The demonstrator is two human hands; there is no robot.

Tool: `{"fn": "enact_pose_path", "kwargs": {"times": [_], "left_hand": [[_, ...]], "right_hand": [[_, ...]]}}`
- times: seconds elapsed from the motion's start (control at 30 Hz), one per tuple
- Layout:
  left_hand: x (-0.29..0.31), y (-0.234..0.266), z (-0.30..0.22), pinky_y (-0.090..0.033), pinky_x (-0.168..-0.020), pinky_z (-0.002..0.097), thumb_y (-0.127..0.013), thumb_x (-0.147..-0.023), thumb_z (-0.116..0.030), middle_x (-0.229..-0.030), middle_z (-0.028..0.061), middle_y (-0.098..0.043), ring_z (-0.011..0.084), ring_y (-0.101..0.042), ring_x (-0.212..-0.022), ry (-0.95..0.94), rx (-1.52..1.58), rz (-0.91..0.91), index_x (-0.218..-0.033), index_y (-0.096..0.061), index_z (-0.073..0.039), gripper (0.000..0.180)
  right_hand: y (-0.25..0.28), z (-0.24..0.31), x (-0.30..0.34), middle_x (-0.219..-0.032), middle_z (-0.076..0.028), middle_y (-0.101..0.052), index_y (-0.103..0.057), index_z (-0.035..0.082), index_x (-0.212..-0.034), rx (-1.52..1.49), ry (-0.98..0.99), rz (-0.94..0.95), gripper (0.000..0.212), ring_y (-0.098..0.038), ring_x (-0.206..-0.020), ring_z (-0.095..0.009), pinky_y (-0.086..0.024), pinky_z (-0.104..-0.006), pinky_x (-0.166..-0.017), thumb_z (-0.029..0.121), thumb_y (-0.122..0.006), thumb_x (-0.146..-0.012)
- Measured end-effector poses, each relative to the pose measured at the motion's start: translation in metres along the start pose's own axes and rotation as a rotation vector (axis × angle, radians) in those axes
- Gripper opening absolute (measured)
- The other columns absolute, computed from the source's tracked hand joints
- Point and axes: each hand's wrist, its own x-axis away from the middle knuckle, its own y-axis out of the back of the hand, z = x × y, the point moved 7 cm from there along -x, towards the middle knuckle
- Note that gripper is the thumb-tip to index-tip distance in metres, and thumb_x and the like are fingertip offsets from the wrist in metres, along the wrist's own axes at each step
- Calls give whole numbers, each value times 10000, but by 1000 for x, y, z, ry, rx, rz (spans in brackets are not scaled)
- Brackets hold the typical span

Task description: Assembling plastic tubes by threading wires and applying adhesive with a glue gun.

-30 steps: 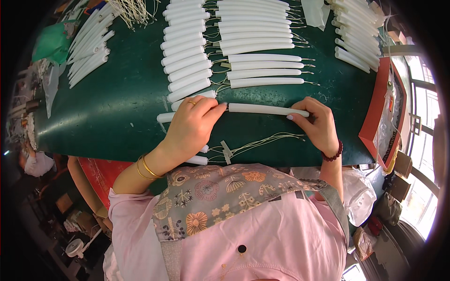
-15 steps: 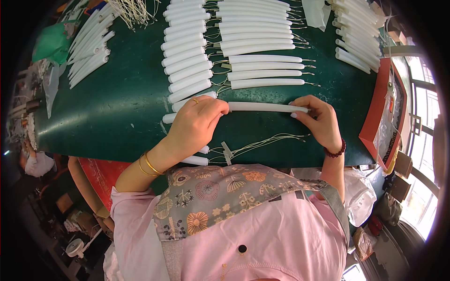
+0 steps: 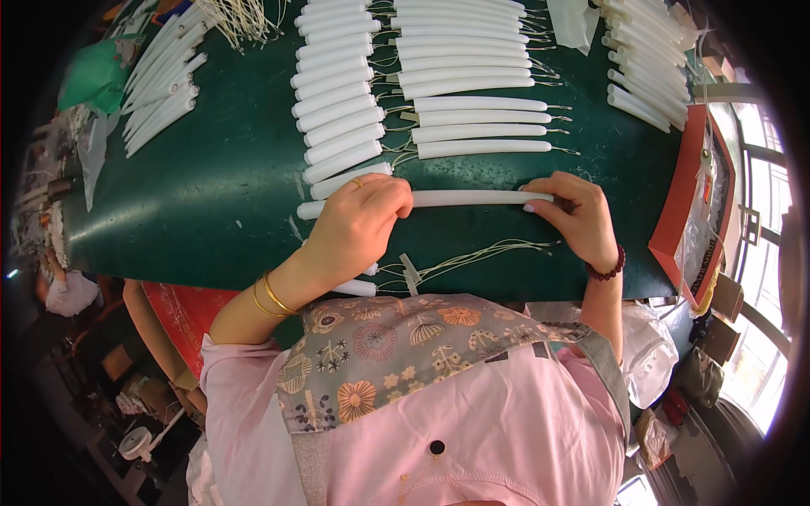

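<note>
A slim white tube (image 3: 472, 198) lies crosswise between my hands, above the green table. My left hand (image 3: 359, 223) is closed on its left end, and the fingers hide where it meets a thicker white tube (image 3: 310, 210) sticking out at the left. At the right end, my right hand (image 3: 578, 215) pinches the slim tube between thumb and fingers. Just beyond my hands are thicker white tubes (image 3: 342, 154) on the left and slim white tubes (image 3: 483, 149) on the right, paired by thin wires. Nearer me lie loose pale wires (image 3: 481, 253) with a small tag.
White tubes (image 3: 164, 118) are heaped at the far left, near a bundle of wires (image 3: 236, 21) and a green bag (image 3: 97, 76). More tubes (image 3: 645, 101) lie at the far right beside a red box (image 3: 677, 207). The green table's (image 3: 169, 244) near edge meets my apron.
My hands keep almost the same places and hold the slim tube. My right fingertips now cover more of its end; the thicker tube at the left shows slightly more clearly.
</note>
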Motion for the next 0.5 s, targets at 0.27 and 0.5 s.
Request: {"fn": "enact_pose_path", "kwargs": {"times": [0.27,0.5], "left_hand": [[-10,28,-13,-515,-806,393,-840,-757,4,-1073,34,-622,248,-648,-933,-43,-59,-77,-956,-640,-95,299],[-2,40,8,-422,-818,395,-875,-746,-79,-944,-17,-571,215,-608,-914,7,-401,27,-882,-675,-139,248]], "right_hand": [[2,28,-1,-931,-40,-676,-799,81,-1066,443,354,-215,315,-636,-907,-245,-496,-362,-879,96,-897,-766],[-9,32,-3,-969,-46,-684,-734,89,-975,495,384,-273,246,-652,-975,-281,-480,-424,-968,124,-885,-785]]}}
